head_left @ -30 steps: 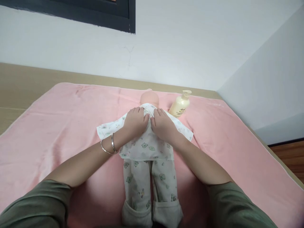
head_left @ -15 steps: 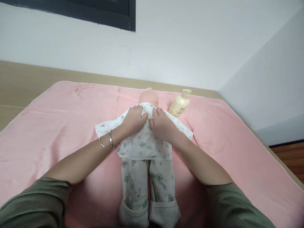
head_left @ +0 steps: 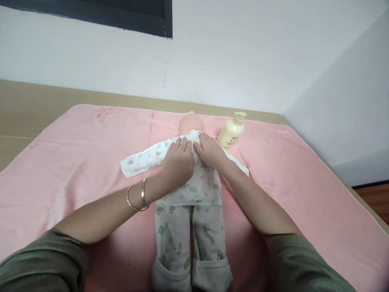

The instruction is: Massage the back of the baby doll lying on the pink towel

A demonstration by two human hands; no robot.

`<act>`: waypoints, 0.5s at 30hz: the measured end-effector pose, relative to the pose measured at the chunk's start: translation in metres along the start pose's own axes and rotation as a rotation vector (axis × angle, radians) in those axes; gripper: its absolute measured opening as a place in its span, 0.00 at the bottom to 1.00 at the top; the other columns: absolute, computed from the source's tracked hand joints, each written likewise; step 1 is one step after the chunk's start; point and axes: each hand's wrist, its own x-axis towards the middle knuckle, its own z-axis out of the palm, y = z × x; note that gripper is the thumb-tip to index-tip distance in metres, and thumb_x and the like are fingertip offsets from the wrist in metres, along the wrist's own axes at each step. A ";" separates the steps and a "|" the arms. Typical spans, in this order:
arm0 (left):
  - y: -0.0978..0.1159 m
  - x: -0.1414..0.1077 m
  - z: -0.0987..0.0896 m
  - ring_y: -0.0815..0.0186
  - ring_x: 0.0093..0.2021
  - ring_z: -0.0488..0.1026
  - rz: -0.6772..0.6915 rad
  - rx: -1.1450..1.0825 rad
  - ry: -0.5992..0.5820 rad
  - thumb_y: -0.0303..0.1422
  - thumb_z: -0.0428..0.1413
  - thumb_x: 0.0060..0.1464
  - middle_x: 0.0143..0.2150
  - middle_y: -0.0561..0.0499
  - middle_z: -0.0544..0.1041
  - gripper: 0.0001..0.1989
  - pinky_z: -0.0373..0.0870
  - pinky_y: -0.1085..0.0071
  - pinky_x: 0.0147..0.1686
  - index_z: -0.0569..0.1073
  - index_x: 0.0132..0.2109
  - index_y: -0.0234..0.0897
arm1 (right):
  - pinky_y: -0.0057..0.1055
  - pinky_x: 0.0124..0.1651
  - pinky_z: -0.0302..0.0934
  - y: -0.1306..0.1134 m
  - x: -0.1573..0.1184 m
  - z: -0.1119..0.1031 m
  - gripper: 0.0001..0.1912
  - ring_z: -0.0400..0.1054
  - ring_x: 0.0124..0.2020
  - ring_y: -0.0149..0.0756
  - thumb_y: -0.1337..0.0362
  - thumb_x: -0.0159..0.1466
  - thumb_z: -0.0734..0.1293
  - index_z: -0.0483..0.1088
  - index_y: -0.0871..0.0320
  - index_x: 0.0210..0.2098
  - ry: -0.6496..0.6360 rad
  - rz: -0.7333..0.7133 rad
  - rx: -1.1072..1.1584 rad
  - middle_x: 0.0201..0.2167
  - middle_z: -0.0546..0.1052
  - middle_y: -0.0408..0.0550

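Observation:
A doll (head_left: 191,123) lies on a pink blanket (head_left: 100,134), its head toward the wall. It wears a white printed top (head_left: 206,188) with the sleeves spread and matching trousers (head_left: 208,231). My left hand (head_left: 178,160) lies flat on the chest of the top, fingers stretched toward the neck. Beside it, near the collar, my right hand (head_left: 211,152) pinches the fabric between thumb and fingers. Part of the top's front is hidden under both hands.
A pale yellow pump bottle (head_left: 231,133) leans on the blanket right of the doll's head. Behind the blanket run a wooden surface (head_left: 45,91) and a white wall with a dark frame (head_left: 146,18).
My left hand has let go of the cloth near the collar, moved slightly down and right, and flattened out. My right hand has stayed near the collar. The left sleeve shows smoother.

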 end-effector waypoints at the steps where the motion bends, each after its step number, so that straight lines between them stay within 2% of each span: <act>1: -0.002 0.001 0.001 0.45 0.68 0.64 0.008 -0.016 -0.002 0.27 0.41 0.64 0.63 0.29 0.70 0.22 0.61 0.43 0.66 0.67 0.60 0.23 | 0.47 0.63 0.59 -0.001 -0.002 0.000 0.22 0.66 0.58 0.53 0.61 0.73 0.53 0.66 0.71 0.55 -0.002 -0.004 -0.027 0.56 0.74 0.69; 4: -0.014 0.011 -0.001 0.48 0.62 0.69 -0.047 -0.094 -0.038 0.27 0.40 0.63 0.57 0.31 0.75 0.20 0.67 0.48 0.62 0.71 0.54 0.26 | 0.50 0.62 0.60 -0.008 -0.014 -0.002 0.22 0.67 0.57 0.55 0.62 0.73 0.52 0.67 0.72 0.55 -0.016 -0.041 -0.088 0.54 0.74 0.70; 6: -0.024 0.021 -0.005 0.49 0.53 0.74 -0.124 -0.136 -0.084 0.29 0.42 0.63 0.50 0.34 0.77 0.16 0.71 0.50 0.55 0.72 0.47 0.31 | 0.52 0.62 0.60 -0.014 -0.024 -0.004 0.23 0.66 0.57 0.57 0.63 0.73 0.52 0.67 0.73 0.55 -0.012 -0.115 -0.123 0.54 0.74 0.71; 9: -0.030 0.031 -0.008 0.52 0.43 0.74 -0.213 -0.153 -0.139 0.32 0.42 0.63 0.42 0.39 0.77 0.13 0.73 0.52 0.48 0.71 0.41 0.36 | 0.56 0.65 0.58 -0.020 -0.034 -0.006 0.24 0.64 0.61 0.59 0.66 0.73 0.50 0.66 0.75 0.57 0.012 -0.240 -0.174 0.57 0.72 0.72; 12: -0.023 0.028 -0.009 0.51 0.43 0.73 -0.211 -0.092 -0.108 0.31 0.42 0.63 0.42 0.37 0.77 0.13 0.72 0.51 0.49 0.70 0.41 0.35 | 0.53 0.63 0.60 -0.017 -0.032 -0.008 0.21 0.66 0.59 0.56 0.67 0.72 0.51 0.69 0.71 0.53 -0.011 -0.223 -0.129 0.54 0.74 0.68; 15: -0.011 0.017 -0.008 0.48 0.49 0.72 -0.106 -0.034 -0.036 0.28 0.41 0.63 0.46 0.34 0.76 0.15 0.70 0.49 0.54 0.72 0.45 0.31 | 0.48 0.59 0.64 -0.007 -0.016 -0.006 0.16 0.69 0.54 0.52 0.64 0.72 0.55 0.70 0.65 0.48 -0.033 -0.089 0.018 0.50 0.76 0.63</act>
